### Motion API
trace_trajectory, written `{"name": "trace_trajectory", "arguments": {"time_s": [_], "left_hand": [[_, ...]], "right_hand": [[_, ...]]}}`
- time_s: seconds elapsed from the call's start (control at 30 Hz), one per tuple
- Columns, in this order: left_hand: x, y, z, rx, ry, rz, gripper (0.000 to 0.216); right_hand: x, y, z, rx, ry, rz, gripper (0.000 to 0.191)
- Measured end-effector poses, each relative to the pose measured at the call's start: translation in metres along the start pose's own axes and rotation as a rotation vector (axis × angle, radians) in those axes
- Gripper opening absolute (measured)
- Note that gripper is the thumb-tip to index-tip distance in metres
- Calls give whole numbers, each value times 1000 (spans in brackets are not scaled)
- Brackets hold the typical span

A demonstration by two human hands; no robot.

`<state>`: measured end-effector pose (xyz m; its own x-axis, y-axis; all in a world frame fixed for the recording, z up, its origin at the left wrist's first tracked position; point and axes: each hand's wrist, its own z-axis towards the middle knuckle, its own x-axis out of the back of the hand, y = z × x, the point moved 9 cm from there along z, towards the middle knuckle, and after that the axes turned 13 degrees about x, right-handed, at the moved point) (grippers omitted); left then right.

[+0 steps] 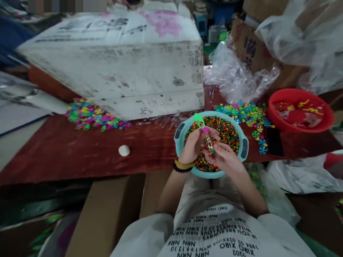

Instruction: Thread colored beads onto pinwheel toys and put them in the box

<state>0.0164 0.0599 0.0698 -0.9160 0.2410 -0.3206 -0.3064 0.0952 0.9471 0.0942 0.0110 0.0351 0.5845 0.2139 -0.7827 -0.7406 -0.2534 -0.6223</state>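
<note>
Both hands are over a light blue basin (178, 142) full of small multicoloured beads. Between them is a small toy tube (208, 138), tilted, with a clear body, a pink collar and a green fan-like top. My left hand (192, 143) closes around its upper part near the pink collar. The fingers of my right hand (223, 155) pinch the clear lower part, where a few coloured bits show inside. The tube's bottom end is partly hidden by my fingers.
Piles of colourful plastic wheels (98, 116) lie left and right on the red-brown table (77, 153). A big white box (150, 78) stands behind. A red basin (328, 116), a dark phone (274, 142) and a white lump (124, 150) are also there. Clear plastic (235, 75) hangs behind.
</note>
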Motion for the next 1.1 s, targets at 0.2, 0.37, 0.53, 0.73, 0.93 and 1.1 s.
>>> {"name": "trace_trajectory", "arguments": {"time_s": [0.2, 0.37, 0.53, 0.73, 0.93, 1.1], "left_hand": [[3, -2, -20, -46, -55, -58, 48], [16, -9, -29, -64, 132, -130, 44], [26, -27, -23, 120, 208, -166, 46], [18, -31, -25, 134, 132, -159, 53], [29, -22, -60, 24, 315, -13, 46], [8, 8, -127, -55, 140, 315, 53]], "right_hand": [[-20, 26, -16, -344, -230, 202, 32], [-10, 34, -10, -252, -139, 73, 40], [2, 24, -10, -88, -11, -81, 44], [-5, 38, -18, -282, -159, 21, 44], [16, -6, -30, 213, 80, -674, 36], [-31, 20, -79, -211, -403, -277, 47]]}}
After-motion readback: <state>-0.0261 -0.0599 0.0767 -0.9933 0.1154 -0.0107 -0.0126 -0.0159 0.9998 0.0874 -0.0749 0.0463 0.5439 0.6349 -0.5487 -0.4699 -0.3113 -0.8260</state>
